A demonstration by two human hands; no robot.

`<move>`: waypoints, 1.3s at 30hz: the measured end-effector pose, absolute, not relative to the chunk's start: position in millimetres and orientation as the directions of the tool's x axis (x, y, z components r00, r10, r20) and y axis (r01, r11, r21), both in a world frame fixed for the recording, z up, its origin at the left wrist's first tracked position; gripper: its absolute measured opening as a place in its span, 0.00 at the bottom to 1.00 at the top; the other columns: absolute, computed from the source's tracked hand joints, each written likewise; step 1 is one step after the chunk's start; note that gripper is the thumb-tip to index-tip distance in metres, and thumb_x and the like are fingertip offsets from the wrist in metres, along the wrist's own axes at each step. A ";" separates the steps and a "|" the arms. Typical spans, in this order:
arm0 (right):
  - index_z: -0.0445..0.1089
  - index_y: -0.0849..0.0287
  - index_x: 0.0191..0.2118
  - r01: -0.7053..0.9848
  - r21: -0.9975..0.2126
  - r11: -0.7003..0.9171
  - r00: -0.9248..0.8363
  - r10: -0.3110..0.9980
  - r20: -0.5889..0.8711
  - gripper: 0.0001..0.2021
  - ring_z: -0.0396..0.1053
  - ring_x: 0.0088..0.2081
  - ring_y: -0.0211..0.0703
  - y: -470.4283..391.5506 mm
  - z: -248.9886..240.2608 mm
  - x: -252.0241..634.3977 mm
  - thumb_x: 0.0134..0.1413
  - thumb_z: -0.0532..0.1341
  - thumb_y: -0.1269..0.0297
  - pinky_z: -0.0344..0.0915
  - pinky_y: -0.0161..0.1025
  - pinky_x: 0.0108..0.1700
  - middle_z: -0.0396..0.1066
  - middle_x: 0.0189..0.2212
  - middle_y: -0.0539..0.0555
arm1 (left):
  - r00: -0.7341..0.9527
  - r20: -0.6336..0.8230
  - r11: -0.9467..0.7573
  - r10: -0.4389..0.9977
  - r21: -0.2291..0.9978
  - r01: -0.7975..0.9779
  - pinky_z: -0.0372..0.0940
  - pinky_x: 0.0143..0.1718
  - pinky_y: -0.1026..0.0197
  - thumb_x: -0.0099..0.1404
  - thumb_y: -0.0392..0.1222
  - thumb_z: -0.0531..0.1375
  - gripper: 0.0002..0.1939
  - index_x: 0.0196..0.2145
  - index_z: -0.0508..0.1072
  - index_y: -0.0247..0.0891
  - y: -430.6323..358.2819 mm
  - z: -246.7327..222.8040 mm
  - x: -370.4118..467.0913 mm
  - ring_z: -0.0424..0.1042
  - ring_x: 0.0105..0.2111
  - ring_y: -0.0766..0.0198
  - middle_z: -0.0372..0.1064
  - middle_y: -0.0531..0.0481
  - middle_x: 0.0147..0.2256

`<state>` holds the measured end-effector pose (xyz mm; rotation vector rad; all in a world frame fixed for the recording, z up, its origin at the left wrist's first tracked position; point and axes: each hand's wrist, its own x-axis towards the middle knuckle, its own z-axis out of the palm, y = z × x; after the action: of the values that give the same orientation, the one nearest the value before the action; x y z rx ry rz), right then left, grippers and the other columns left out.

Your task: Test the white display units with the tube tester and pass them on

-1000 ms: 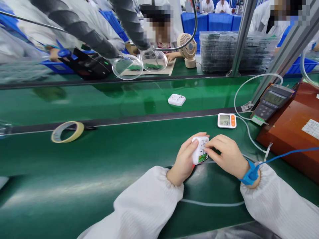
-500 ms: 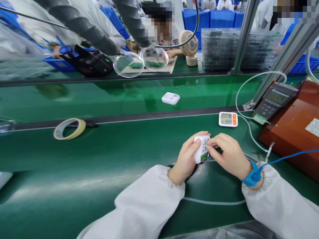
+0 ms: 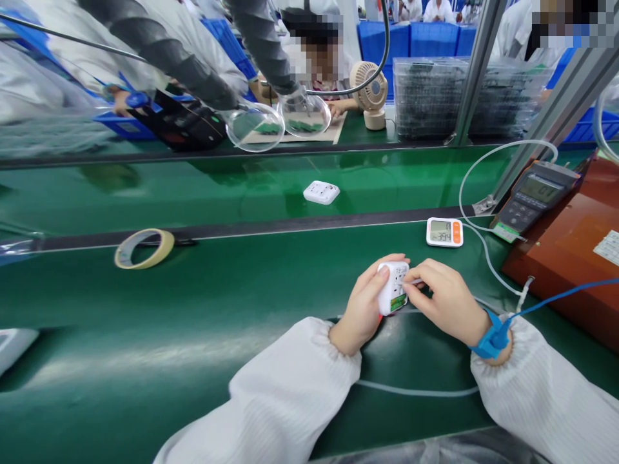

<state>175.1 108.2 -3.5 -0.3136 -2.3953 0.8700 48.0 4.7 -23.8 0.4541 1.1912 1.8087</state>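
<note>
My left hand (image 3: 362, 303) is closed around a small white electronic device (image 3: 391, 288), its back with slots and small holes turned toward me. A green circuit board shows at its lower end. Something red peeks out beneath it, mostly hidden. At the device's right side, my right hand (image 3: 442, 299) pinches a thin pale tube-like piece (image 3: 414, 281) against the back; its tip is too small to make out. A blue wrist strap (image 3: 491, 338) with a blue cord circles my right wrist. Beyond my hands lies a white and orange monitor (image 3: 444, 232) with a lit display.
A grey pressure meter (image 3: 532, 196) leans on an orange-brown box (image 3: 570, 251), with clear tubing (image 3: 416, 391) looping under my arms. A tape roll (image 3: 144, 249) lies left. Another white device (image 3: 322, 192) sits on the green belt (image 3: 217, 187). Co-workers sit opposite beyond a fan (image 3: 371, 90).
The white device on the belt has shifted slightly left, while the view has turned a little. My hands keep the same hold on the device.
</note>
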 end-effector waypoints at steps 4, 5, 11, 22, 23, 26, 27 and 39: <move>0.71 0.58 0.36 0.028 -0.657 0.753 -0.816 0.397 0.420 0.05 0.69 0.34 0.41 108.5 -2.3 175.3 0.63 0.58 0.70 0.66 0.37 0.34 0.70 0.32 0.53 | -0.529 -0.155 -0.136 0.834 0.872 -0.470 0.69 0.40 0.59 0.59 0.55 0.67 0.22 0.45 0.78 0.37 4.6 -23.8 47.3 0.75 0.41 0.56 0.77 0.41 0.46; 0.71 0.58 0.36 0.030 -0.660 0.750 -0.818 0.398 0.415 0.05 0.69 0.34 0.41 108.3 -2.1 175.3 0.63 0.58 0.70 0.66 0.36 0.34 0.70 0.32 0.53 | -0.527 -0.152 -0.135 0.836 0.874 -0.466 0.69 0.40 0.59 0.59 0.54 0.67 0.22 0.45 0.78 0.37 4.5 -23.9 47.2 0.75 0.41 0.55 0.76 0.41 0.46; 0.70 0.58 0.35 0.019 -0.685 0.728 -0.823 0.401 0.403 0.05 0.68 0.34 0.40 106.4 0.6 175.4 0.63 0.58 0.70 0.65 0.36 0.34 0.70 0.31 0.52 | -0.512 -0.136 -0.123 0.848 0.889 -0.440 0.68 0.40 0.59 0.60 0.55 0.66 0.23 0.46 0.77 0.36 3.4 -25.2 47.6 0.75 0.40 0.55 0.76 0.40 0.47; 0.70 0.58 0.34 0.015 -0.692 0.722 -0.813 0.412 0.412 0.06 0.67 0.32 0.39 104.6 -0.8 175.5 0.62 0.58 0.71 0.64 0.35 0.33 0.69 0.30 0.51 | -0.509 -0.118 -0.128 0.853 0.897 -0.423 0.69 0.40 0.60 0.60 0.55 0.66 0.23 0.46 0.78 0.36 2.7 -24.1 49.7 0.75 0.40 0.56 0.75 0.40 0.47; 0.70 0.58 0.34 0.016 -0.691 0.723 -0.812 0.413 0.413 0.06 0.67 0.32 0.39 104.3 -1.1 175.4 0.62 0.58 0.71 0.64 0.36 0.33 0.69 0.30 0.51 | -0.512 -0.117 -0.130 0.851 0.898 -0.421 0.69 0.40 0.60 0.60 0.55 0.66 0.23 0.46 0.78 0.36 2.6 -24.2 49.7 0.75 0.40 0.56 0.75 0.40 0.47; 0.70 0.58 0.34 0.011 -0.685 0.729 -0.811 0.407 0.420 0.06 0.67 0.31 0.39 103.7 -1.5 174.9 0.62 0.57 0.71 0.64 0.36 0.33 0.69 0.30 0.51 | -0.513 -0.113 -0.132 0.851 0.899 -0.417 0.69 0.40 0.60 0.61 0.54 0.65 0.22 0.46 0.78 0.36 2.4 -25.0 49.4 0.75 0.40 0.56 0.76 0.40 0.47; 0.69 0.58 0.34 0.009 -0.682 0.732 -0.812 0.404 0.422 0.06 0.67 0.31 0.39 103.6 -1.4 174.7 0.62 0.57 0.71 0.64 0.36 0.33 0.69 0.30 0.51 | -0.512 -0.113 -0.131 0.851 0.900 -0.417 0.69 0.40 0.60 0.61 0.54 0.65 0.22 0.46 0.77 0.36 2.4 -25.4 49.2 0.75 0.39 0.56 0.76 0.40 0.47; 0.69 0.57 0.33 0.020 -0.662 0.749 -0.812 0.398 0.426 0.06 0.66 0.29 0.38 101.2 -1.9 174.6 0.61 0.57 0.72 0.63 0.35 0.32 0.68 0.29 0.50 | -0.511 -0.117 -0.110 0.851 0.913 -0.392 0.68 0.41 0.58 0.62 0.55 0.64 0.23 0.47 0.76 0.36 2.0 -28.2 49.4 0.74 0.39 0.56 0.75 0.40 0.48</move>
<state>174.6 101.2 -1.9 -0.3144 -2.3864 0.8940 49.4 2.0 -28.2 0.5674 1.2492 1.7627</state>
